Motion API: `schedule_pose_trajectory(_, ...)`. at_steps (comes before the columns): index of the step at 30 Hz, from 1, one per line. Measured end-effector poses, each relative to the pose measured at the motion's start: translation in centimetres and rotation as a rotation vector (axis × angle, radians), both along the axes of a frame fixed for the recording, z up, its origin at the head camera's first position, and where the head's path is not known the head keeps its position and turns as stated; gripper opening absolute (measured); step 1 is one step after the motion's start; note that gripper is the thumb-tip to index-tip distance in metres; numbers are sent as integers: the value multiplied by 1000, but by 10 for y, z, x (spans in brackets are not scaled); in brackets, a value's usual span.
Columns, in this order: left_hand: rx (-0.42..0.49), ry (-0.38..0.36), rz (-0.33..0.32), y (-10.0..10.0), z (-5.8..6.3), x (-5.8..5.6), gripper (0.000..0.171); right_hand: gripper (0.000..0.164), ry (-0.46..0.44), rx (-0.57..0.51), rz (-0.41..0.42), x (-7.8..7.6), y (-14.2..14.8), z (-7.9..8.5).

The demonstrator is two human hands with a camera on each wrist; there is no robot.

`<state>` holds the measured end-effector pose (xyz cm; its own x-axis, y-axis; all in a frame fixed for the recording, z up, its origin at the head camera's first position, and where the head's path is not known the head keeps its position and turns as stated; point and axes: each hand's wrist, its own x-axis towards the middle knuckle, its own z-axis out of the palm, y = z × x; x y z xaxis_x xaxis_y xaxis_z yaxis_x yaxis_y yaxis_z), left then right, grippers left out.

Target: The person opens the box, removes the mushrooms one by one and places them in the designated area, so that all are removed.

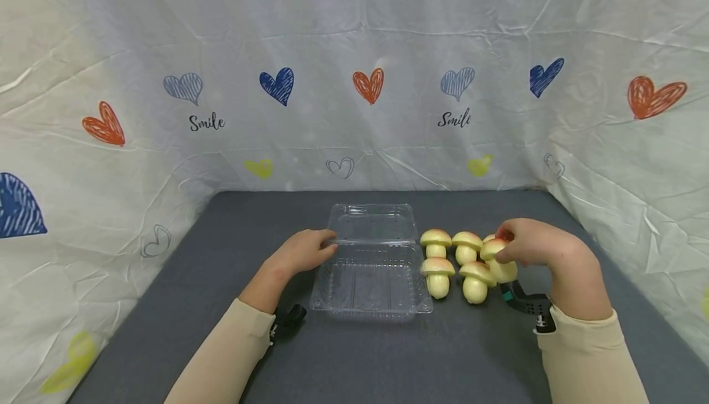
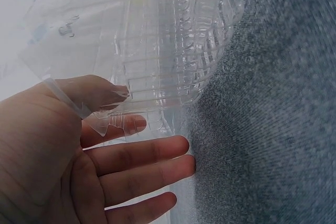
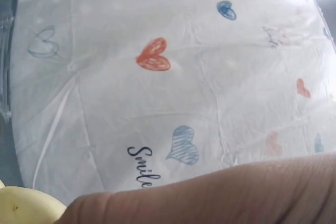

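A clear plastic clamshell container (image 1: 373, 281) lies on the dark table, its lid (image 1: 372, 222) folded back away from me. My left hand (image 1: 301, 250) is at its left side. In the left wrist view, the thumb and index finger pinch the container's rim (image 2: 157, 100), while the other fingers stretch out below. To the right, my right hand (image 1: 534, 241) holds a mushroom (image 1: 503, 268) with a pale yellow stem and reddish-tinged cap, tilted. Only a rounded yellow end of that mushroom (image 3: 26, 205) shows beside the thumb in the right wrist view.
Several similar mushrooms stand between the container and my right hand, among them a front one (image 1: 437, 278) and a back one (image 1: 466, 247). Another is partly hidden behind the held mushroom. A white cloth (image 1: 332, 127) printed with hearts surrounds the table (image 1: 354, 361).
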<state>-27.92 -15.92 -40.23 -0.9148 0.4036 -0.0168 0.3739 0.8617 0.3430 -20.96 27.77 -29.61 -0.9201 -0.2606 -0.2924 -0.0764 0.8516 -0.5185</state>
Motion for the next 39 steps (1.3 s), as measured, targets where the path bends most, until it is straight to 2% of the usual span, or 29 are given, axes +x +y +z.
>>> schedule_pose_trajectory(6,5,-9,-2,1,-1,-2,47,46,-45,14,-44,-4,10,-4)
schedule_pose_trajectory(15,-4,-8,-1,5,1,-2,47,45,-159,-61,-87,-9,14,-15)
schedule_pose_trajectory(20,-6,-12,0,5,2,-1,47,47,-174,-48,-107,-11,18,-17)
schedule_pose_trajectory(27,-6,-8,1,5,2,-1,46,53,-173,-15,-77,-15,21,-20)
schedule_pose_trajectory(29,-5,-8,0,4,1,-1,46,48,-169,1,-74,-17,22,-23)
schedule_pose_trajectory(34,-2,-13,0,4,1,-1,46,13,-172,40,-78,-22,23,-33)
schedule_pose_trajectory(39,-4,-13,-5,7,0,-3,46,16,-195,55,-99,-25,26,-41)
